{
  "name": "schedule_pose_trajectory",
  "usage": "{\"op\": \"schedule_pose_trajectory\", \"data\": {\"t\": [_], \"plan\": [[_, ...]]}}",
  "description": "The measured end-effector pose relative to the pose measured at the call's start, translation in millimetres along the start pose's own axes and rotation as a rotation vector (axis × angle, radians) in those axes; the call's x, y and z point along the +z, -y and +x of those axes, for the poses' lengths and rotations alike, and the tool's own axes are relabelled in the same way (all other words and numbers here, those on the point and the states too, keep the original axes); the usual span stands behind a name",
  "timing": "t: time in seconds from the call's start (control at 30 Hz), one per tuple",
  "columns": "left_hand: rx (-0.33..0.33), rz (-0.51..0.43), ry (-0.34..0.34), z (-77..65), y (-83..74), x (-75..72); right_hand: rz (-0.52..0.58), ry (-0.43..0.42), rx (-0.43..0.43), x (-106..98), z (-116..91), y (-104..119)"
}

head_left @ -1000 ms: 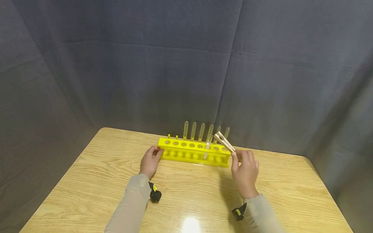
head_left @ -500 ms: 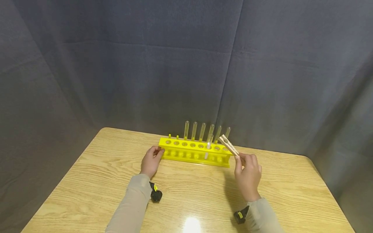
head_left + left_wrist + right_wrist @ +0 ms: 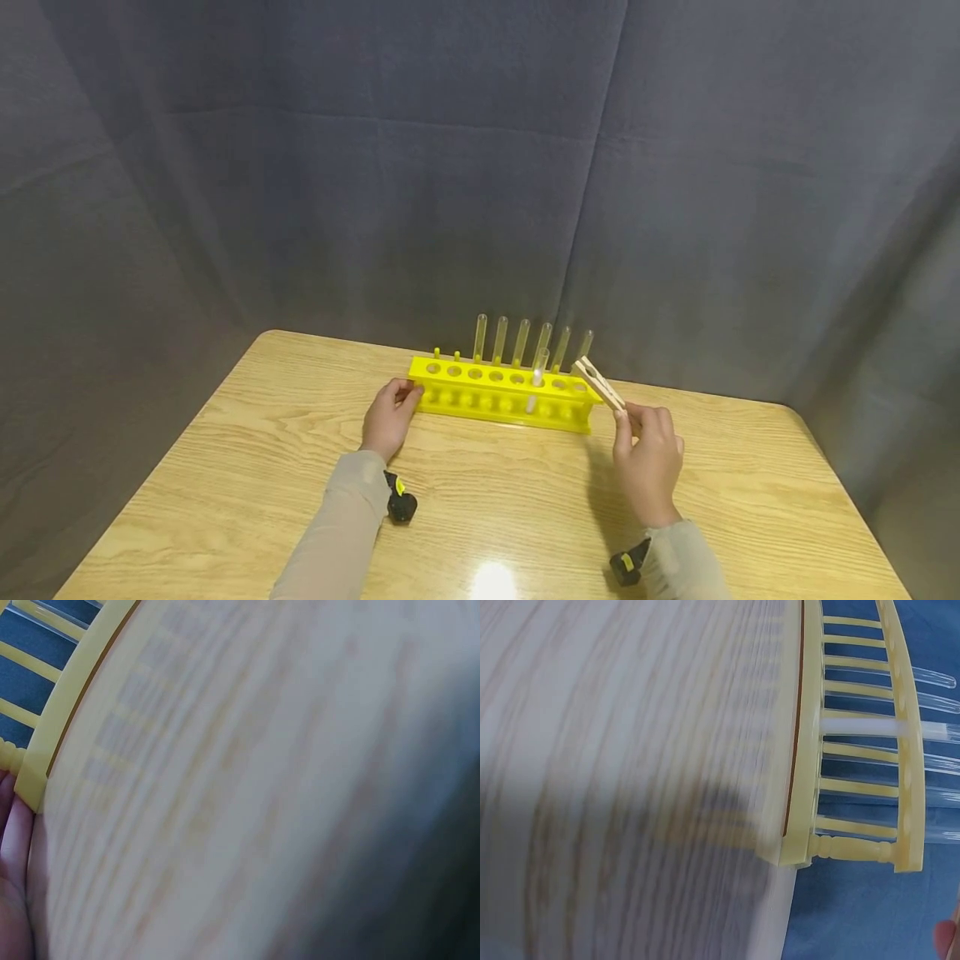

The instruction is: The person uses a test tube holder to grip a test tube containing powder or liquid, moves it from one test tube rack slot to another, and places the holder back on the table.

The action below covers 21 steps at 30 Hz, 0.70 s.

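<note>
A yellow test tube rack [image 3: 480, 387] stands toward the back of the table. At its left end my left hand [image 3: 388, 423] grips the rack, thumb in front; the left wrist view shows those fingers [image 3: 15, 847] at the rack's corner. My right hand [image 3: 649, 467] pinches a wooden test tube clamp [image 3: 602, 385] by its near end, held tilted just off the rack's right end. One test tube with white contents [image 3: 537, 379] sits in a hole right of the rack's middle. Several clear test tubes [image 3: 500, 340] stand on the pegs along the back.
A wooden table [image 3: 480, 483] lies under the rack, and a grey curtain [image 3: 420, 183] hangs close behind it. Two bare yellow pegs [image 3: 457, 356] show at the rack's left. Black cameras [image 3: 402, 504] are strapped at both wrists.
My right hand has drawn the wooden clamp right and toward me, away from the tube with white contents. My left hand keeps its place on the rack.
</note>
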<state>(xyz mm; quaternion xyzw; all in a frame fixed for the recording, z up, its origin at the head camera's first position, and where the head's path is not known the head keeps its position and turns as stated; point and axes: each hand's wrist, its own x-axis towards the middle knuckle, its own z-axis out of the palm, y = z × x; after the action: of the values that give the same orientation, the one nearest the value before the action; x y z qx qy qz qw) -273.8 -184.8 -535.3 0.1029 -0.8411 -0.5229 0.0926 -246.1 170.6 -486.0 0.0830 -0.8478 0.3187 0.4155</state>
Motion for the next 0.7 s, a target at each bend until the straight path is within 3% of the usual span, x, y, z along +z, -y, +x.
{"op": "schedule_pose_trajectory", "data": {"t": [0.7], "plan": [[0.000, -0.016, -0.004, -1.4, 0.8, -0.7, -0.014, -0.012, 0.051, -5.7, 0.5, -12.7]]}}
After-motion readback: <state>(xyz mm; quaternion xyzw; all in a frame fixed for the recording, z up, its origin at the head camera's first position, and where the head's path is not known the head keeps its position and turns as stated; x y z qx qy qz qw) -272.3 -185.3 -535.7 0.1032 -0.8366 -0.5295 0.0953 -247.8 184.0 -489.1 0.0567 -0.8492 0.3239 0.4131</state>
